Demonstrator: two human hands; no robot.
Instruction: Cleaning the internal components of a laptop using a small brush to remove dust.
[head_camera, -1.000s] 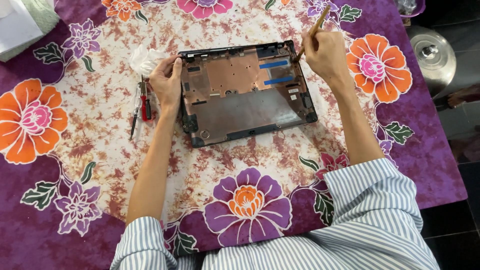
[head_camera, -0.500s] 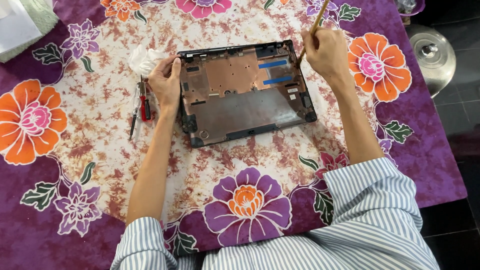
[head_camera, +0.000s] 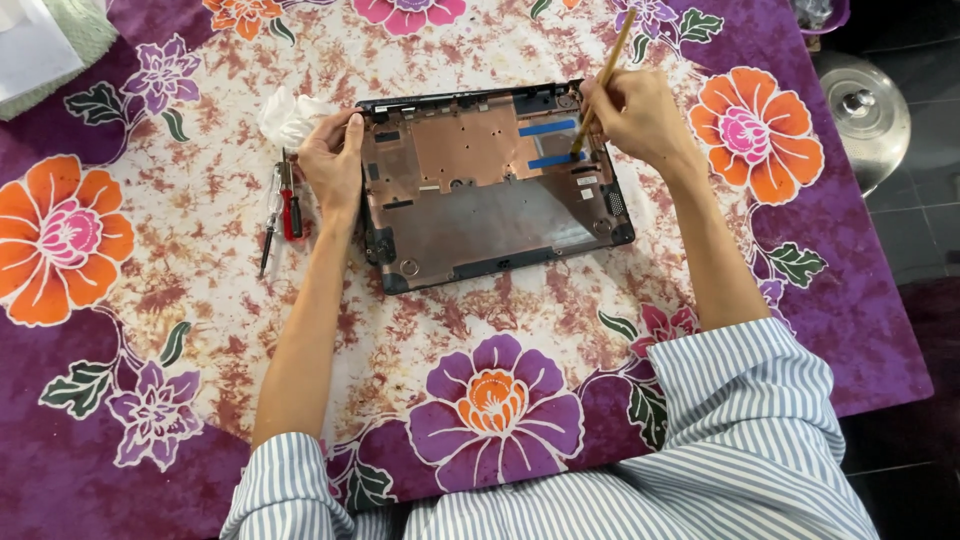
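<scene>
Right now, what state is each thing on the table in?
Laptop bottom case: lying inner side up, emptied of parts.
Brush: tilted, tip down inside the case near two blue strips.
Right hand: grip closed on the brush.
Left hand: holding the case's left edge.
Red-handled screwdriver: lying flat, untouched.
White tissue: crumpled beside the case.
Steel lid: off the table, on the floor side.
</scene>
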